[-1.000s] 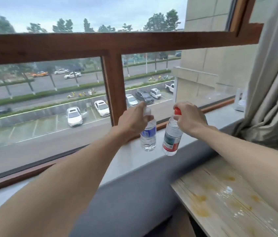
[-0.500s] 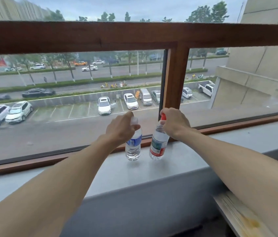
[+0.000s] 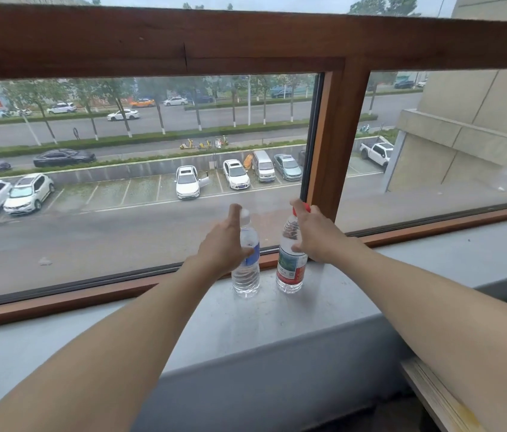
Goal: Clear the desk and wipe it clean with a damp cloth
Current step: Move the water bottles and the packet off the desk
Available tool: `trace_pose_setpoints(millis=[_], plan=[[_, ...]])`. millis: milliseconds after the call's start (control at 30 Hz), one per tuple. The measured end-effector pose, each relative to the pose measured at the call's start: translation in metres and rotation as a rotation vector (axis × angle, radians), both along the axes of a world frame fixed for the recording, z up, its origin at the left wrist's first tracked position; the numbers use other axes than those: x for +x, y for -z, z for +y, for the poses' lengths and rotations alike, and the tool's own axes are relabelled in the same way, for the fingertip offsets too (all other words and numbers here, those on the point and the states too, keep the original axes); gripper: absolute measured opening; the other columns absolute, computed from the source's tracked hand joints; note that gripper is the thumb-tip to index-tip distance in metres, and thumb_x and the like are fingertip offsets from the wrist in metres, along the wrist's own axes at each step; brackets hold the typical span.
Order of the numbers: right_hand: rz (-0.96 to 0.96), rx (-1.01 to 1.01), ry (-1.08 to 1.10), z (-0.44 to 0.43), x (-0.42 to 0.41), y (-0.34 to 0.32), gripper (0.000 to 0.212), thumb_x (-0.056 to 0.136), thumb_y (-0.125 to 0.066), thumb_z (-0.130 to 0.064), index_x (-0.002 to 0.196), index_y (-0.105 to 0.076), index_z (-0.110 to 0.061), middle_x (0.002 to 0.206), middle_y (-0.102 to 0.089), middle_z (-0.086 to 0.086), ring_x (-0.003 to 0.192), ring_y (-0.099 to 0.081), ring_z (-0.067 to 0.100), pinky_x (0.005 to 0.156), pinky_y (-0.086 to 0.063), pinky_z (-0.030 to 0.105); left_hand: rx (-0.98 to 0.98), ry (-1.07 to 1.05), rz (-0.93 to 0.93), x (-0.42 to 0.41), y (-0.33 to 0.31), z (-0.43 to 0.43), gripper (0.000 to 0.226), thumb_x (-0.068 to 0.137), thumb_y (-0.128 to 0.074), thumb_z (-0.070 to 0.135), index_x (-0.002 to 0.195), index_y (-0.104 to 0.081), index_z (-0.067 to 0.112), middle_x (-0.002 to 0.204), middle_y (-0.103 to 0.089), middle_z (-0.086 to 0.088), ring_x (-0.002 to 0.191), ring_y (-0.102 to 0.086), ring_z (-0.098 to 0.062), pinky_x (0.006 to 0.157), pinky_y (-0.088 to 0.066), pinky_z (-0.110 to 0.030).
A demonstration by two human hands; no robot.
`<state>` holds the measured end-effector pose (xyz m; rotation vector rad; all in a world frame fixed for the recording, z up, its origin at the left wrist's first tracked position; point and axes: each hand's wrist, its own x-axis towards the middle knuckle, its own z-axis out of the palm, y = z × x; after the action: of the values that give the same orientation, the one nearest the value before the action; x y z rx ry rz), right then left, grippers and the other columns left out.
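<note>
A wooden window frame [image 3: 336, 135] spans the view above a grey windowsill [image 3: 277, 325]. A strip of the wooden worktop [image 3: 433, 397] shows at lower right. The left grip [image 3: 224, 244] is clamped round the blue-labelled bottle [image 3: 247, 279], and the right grip [image 3: 317, 238] round the red-labelled bottle [image 3: 289, 269]. Both bottles stand upright on the windowsill, just beside each other, near the glass.

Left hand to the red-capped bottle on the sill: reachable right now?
Probably not freely. The left hand holds the clear blue-labelled plastic bottle, which stands between it and the clear red-capped plastic bottle; the right hand grips that one.
</note>
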<state>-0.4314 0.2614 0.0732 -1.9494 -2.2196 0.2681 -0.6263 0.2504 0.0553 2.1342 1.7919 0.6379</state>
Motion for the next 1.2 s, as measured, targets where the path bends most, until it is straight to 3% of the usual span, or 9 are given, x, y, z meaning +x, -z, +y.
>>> trace_pose_setpoints(millis=[100,367,533,667,833,933,1067,1133,1200], plan=[[0.018,0.055,-0.014,0.004,-0.001,0.008,0.090,0.084,-0.079,-0.010,0.147,-0.018,-0.027,0.130,-0.052,0.021,0.101,-0.064,0.037,0.084,-0.050,0.040,0.006,0.000,-0.101,0.000,0.004,0.008,0.067,0.083,-0.075,0.011,0.129,-0.027,0.020,0.103,-0.060,-0.014,0.087,-0.058,-0.037,0.074,-0.048,-0.041],[0.127,0.095,-0.024,0.024,-0.001,0.017,0.092,0.084,-0.072,0.005,0.150,-0.019,-0.032,0.136,-0.049,0.020,0.085,-0.055,0.024,0.077,-0.043,0.033,0.012,0.013,-0.233,-0.001,0.010,0.021,0.065,0.084,-0.075,0.008,0.125,-0.028,0.025,0.103,-0.058,-0.013,0.080,-0.057,-0.032,0.073,-0.051,-0.042],[0.170,0.100,-0.039,0.035,0.000,0.025,0.099,0.084,-0.068,0.010,0.151,-0.013,-0.038,0.147,-0.041,0.019,0.098,-0.066,0.029,0.081,-0.048,0.033,-0.045,0.029,-0.201,-0.004,0.008,0.026,0.068,0.086,-0.072,0.006,0.130,-0.024,0.025,0.104,-0.057,-0.013,0.075,-0.060,-0.030,0.075,-0.057,-0.048],[0.187,0.071,-0.051,0.038,0.003,0.024,0.103,0.084,-0.069,0.011,0.151,-0.009,-0.041,0.151,-0.039,0.017,0.113,-0.060,0.032,0.088,-0.047,0.035,-0.034,0.042,-0.195,-0.003,0.010,0.027,0.072,0.087,-0.070,0.008,0.138,-0.022,0.024,0.104,-0.057,-0.012,0.077,-0.057,-0.029,0.072,-0.053,-0.041],[0.124,0.069,-0.054,0.035,-0.001,0.025,0.111,0.088,-0.069,0.002,0.154,0.008,-0.042,0.145,-0.043,0.021,0.107,-0.062,0.031,0.091,-0.051,0.040,-0.054,-0.007,-0.260,-0.001,0.010,0.027,0.089,0.083,-0.073,0.010,0.149,-0.015,0.023,0.107,-0.058,-0.014,0.090,-0.059,-0.033,0.080,-0.054,-0.044],[0.033,0.104,-0.038,0.031,0.001,0.024,0.116,0.091,-0.066,-0.003,0.152,0.024,-0.043,0.135,-0.049,0.021,0.095,-0.061,0.031,0.083,-0.050,0.040,-0.115,-0.060,-0.316,-0.001,0.010,0.024,0.097,0.080,-0.076,0.008,0.151,-0.010,0.019,0.110,-0.056,-0.011,0.099,-0.057,-0.032,0.084,-0.051,-0.041],[0.023,0.123,-0.034,0.016,0.009,0.023,0.112,0.090,-0.060,-0.002,0.150,0.024,-0.048,0.142,-0.045,0.022,0.092,-0.063,0.032,0.073,-0.051,0.040,-0.191,-0.113,-0.307,0.004,0.008,0.012,0.077,0.082,-0.066,0.003,0.142,-0.020,0.014,0.114,-0.053,-0.016,0.105,-0.056,-0.035,0.084,-0.050,-0.042],[0.016,0.164,-0.019,0.002,0.016,0.020,0.105,0.092,-0.061,-0.006,0.152,0.016,-0.046,0.132,-0.050,0.016,0.077,-0.059,0.021,0.064,-0.050,0.036,-0.074,-0.220,-0.252,0.008,0.002,0.005,0.060,0.084,-0.060,0.005,0.135,-0.029,0.008,0.120,-0.046,-0.019,0.110,-0.050,-0.038,0.094,-0.047,-0.049],[0.006,0.193,-0.003,-0.016,0.027,0.017,0.096,0.094,-0.060,-0.010,0.155,0.009,-0.039,0.123,-0.050,0.012,0.068,-0.050,0.015,0.059,-0.043,0.033,0.093,-0.257,-0.245,0.015,-0.004,-0.005,0.041,0.083,-0.057,0.005,0.121,-0.041,0.006,0.115,-0.049,-0.017,0.105,-0.050,-0.037,0.092,-0.046,-0.050]])
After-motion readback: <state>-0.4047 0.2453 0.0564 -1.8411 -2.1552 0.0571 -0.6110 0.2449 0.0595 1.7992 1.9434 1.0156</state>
